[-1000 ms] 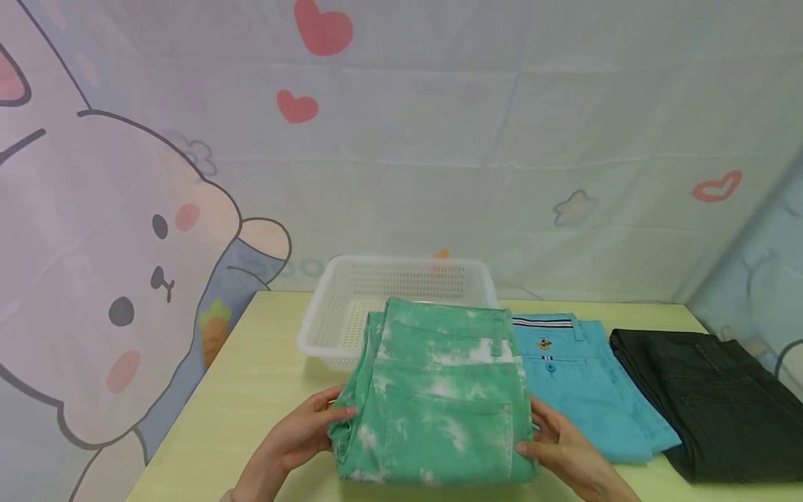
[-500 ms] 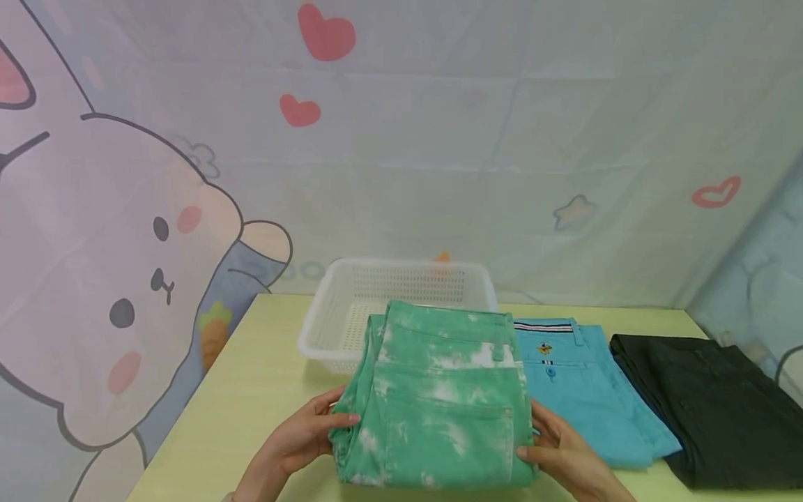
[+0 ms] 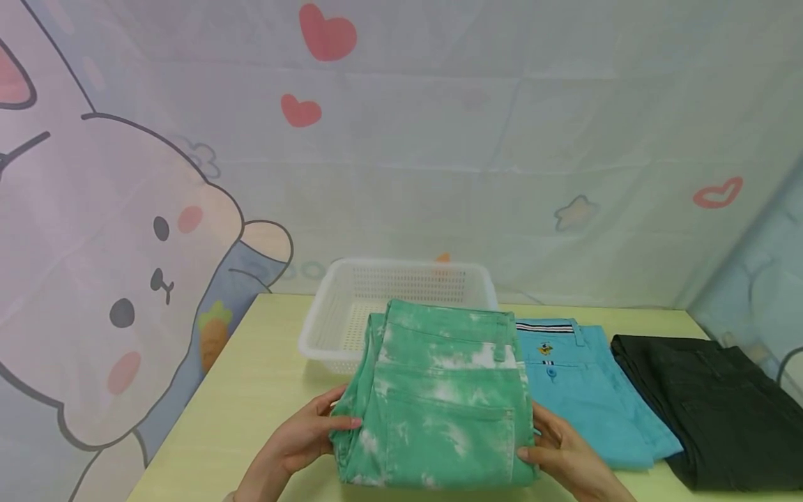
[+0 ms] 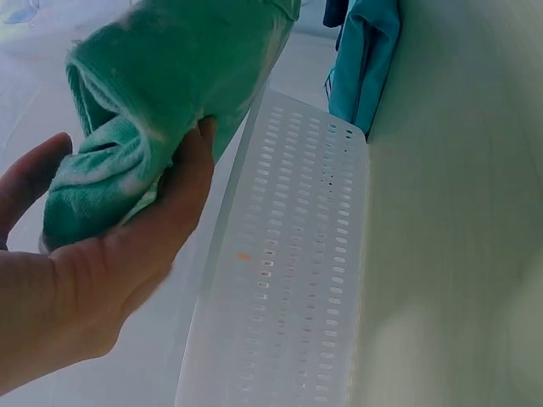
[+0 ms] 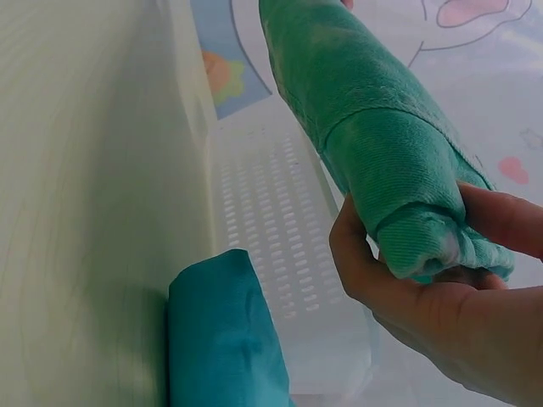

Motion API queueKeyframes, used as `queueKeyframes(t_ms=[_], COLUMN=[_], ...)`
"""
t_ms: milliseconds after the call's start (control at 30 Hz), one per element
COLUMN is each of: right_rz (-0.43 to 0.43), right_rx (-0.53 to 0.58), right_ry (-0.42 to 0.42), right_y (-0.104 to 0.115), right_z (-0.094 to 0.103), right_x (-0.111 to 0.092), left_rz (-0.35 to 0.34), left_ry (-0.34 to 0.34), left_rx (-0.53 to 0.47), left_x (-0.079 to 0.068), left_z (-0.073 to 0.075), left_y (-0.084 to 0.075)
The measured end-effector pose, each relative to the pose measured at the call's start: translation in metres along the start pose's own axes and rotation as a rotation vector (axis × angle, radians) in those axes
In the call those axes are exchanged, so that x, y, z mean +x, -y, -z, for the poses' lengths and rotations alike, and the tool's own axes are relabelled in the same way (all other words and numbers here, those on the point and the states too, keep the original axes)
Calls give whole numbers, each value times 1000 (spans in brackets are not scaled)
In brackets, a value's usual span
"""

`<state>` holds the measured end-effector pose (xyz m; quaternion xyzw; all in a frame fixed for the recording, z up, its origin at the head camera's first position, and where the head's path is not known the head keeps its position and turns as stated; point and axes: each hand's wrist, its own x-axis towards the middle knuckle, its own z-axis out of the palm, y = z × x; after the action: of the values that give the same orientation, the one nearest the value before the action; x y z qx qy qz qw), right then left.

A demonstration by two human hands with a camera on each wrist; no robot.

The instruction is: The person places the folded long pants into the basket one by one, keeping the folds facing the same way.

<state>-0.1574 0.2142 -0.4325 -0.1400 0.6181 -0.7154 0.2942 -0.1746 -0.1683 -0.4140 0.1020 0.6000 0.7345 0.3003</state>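
Folded green and white tie-dye jeans [image 3: 448,404] are held up above the table in front of the basket. My left hand [image 3: 307,432] grips their left edge, thumb on top and fingers beneath; in the left wrist view that hand [image 4: 119,263] curls round the folded layers. On the opposite edge my right hand [image 3: 567,450] pinches the jeans the same way. The right wrist view shows this hand [image 5: 441,297] holding the rolled-looking end of the green jeans [image 5: 390,161]. A gap shows between the jeans and the table in both wrist views.
Behind the jeans stands a white perforated plastic basket [image 3: 316,341], its front right part hidden. Folded blue trousers [image 3: 590,411] lie on the pale yellow table [image 3: 219,397] at right, with folded black jeans [image 3: 728,418] beyond them. A printed cloth backdrop [image 3: 408,167] hangs behind.
Both hands keep hold of the green jeans in nearly the same place. The whole head view has shifted slightly downward since one second ago.
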Motion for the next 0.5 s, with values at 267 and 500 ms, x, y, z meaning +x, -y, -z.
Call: queueKeyframes(t_ms=[267, 500], right_rz=[-13, -40], right_rx=[-2, -61], right_ry=[-30, -108], right_y=[2, 9], right_z=[-2, -6], right_x=[0, 2], left_rz=[-32, -45], left_ry=[2, -28], left_rx=[24, 29], left_x=[0, 1], left_z=[-4, -7], left_y=[-2, -7])
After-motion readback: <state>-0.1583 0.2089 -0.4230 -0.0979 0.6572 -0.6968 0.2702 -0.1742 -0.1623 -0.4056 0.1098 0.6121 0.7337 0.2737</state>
